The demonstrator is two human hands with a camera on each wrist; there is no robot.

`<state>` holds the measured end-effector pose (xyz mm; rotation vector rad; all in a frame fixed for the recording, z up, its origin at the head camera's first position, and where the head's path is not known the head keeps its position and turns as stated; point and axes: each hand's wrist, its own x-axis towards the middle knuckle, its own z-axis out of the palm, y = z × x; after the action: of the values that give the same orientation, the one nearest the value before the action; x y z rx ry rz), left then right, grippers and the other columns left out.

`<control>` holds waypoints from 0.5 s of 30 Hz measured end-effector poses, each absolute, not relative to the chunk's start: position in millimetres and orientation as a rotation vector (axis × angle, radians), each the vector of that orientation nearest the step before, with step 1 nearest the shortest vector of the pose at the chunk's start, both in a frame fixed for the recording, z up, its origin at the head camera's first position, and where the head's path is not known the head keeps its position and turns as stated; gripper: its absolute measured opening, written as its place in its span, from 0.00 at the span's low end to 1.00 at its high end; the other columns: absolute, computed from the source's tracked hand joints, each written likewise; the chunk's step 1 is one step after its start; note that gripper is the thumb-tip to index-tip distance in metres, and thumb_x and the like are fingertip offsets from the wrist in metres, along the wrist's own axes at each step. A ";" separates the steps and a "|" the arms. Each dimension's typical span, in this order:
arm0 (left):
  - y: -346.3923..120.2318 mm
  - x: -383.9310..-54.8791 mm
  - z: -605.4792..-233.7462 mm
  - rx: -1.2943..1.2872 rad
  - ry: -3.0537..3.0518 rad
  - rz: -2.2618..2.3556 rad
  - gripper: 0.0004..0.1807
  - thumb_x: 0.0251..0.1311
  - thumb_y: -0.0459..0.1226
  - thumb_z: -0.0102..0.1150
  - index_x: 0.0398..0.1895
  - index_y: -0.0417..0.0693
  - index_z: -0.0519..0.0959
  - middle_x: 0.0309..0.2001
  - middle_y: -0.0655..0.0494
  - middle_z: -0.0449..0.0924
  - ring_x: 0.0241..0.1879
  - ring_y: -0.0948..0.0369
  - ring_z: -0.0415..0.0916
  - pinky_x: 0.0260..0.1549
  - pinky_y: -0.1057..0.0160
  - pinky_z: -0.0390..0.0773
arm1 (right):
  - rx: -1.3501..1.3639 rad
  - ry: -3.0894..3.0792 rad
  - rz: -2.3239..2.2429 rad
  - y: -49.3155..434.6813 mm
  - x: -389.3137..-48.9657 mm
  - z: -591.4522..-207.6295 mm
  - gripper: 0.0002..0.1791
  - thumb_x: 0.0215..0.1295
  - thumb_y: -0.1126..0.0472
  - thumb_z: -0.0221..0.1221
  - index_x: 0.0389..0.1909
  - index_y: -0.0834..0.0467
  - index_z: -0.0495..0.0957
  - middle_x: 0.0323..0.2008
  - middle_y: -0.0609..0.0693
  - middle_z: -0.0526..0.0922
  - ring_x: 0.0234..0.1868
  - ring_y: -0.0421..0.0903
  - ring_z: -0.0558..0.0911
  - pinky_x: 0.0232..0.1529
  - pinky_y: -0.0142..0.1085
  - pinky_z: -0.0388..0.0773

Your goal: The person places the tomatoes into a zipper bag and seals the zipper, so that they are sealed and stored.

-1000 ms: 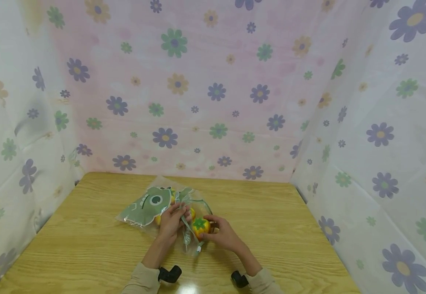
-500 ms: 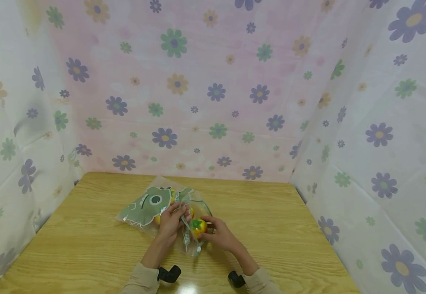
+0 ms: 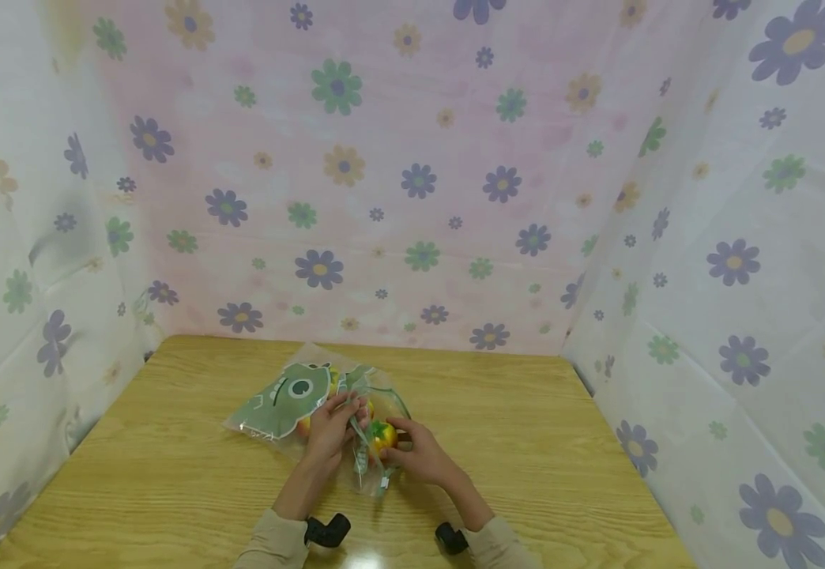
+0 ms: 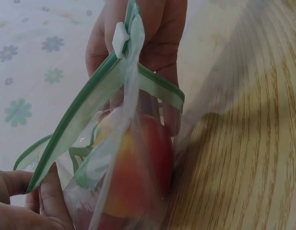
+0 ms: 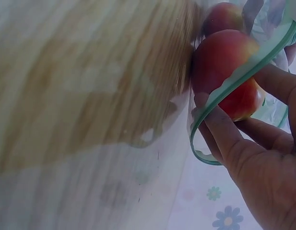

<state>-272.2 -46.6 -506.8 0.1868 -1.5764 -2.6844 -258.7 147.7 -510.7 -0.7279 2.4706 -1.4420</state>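
A clear zip bag (image 3: pixel 270 403) printed with a green cartoon face lies on the table, its mouth toward the right. My left hand (image 3: pixel 329 431) pinches the bag's green-edged rim (image 4: pixel 66 120). At the mouth, my right hand (image 3: pixel 421 454) holds a yellow-red persimmon (image 3: pixel 382 435) with green leaves on top. Thumb and fingers lie around this persimmon (image 5: pixel 222 62), partly inside the zip edge (image 5: pixel 243 79). Another red fruit (image 5: pixel 223 18) sits deeper in the bag. More yellow fruit shows through the plastic, partly hidden by the print and my left hand.
The wooden table (image 3: pixel 526 442) extends around the bag on all sides. Flower-printed cloth (image 3: pixel 384 158) walls in its back and both sides. A white zip slider (image 4: pixel 120 40) sits on the bag's edge. Black wrist mounts (image 3: pixel 329 530) are on both forearms.
My right hand has shifted slightly left, carrying the persimmon further into the bag's mouth. My left hand keeps its place on the rim.
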 end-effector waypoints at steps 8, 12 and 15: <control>-49.1 -274.0 -506.3 0.226 -1.601 -2.689 0.18 0.72 0.27 0.55 0.60 0.28 0.69 0.37 0.58 0.87 0.30 0.69 0.84 0.32 0.72 0.85 | -0.717 2.446 -1.468 142.6 -260.3 -511.4 0.32 0.74 0.65 0.59 0.73 0.72 0.60 0.69 0.70 0.66 0.64 0.68 0.75 0.56 0.52 0.83; -49.8 -273.2 -505.5 0.221 -1.602 -2.689 0.19 0.72 0.27 0.55 0.62 0.27 0.67 0.38 0.58 0.86 0.30 0.69 0.84 0.32 0.73 0.85 | -0.714 2.449 -1.469 139.9 -261.0 -511.0 0.33 0.74 0.65 0.60 0.73 0.72 0.60 0.70 0.70 0.66 0.65 0.69 0.74 0.56 0.50 0.84; -50.7 -272.7 -504.5 0.201 -1.603 -2.685 0.21 0.72 0.28 0.55 0.64 0.26 0.66 0.39 0.57 0.86 0.31 0.69 0.84 0.32 0.73 0.85 | -0.718 2.456 -1.467 138.6 -262.0 -511.1 0.33 0.73 0.65 0.60 0.73 0.72 0.60 0.70 0.70 0.65 0.65 0.69 0.74 0.55 0.49 0.85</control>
<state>-272.7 -50.7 -504.5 0.2012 -1.6026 -2.6854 -262.0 138.6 -511.1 -0.7180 2.4558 -1.4672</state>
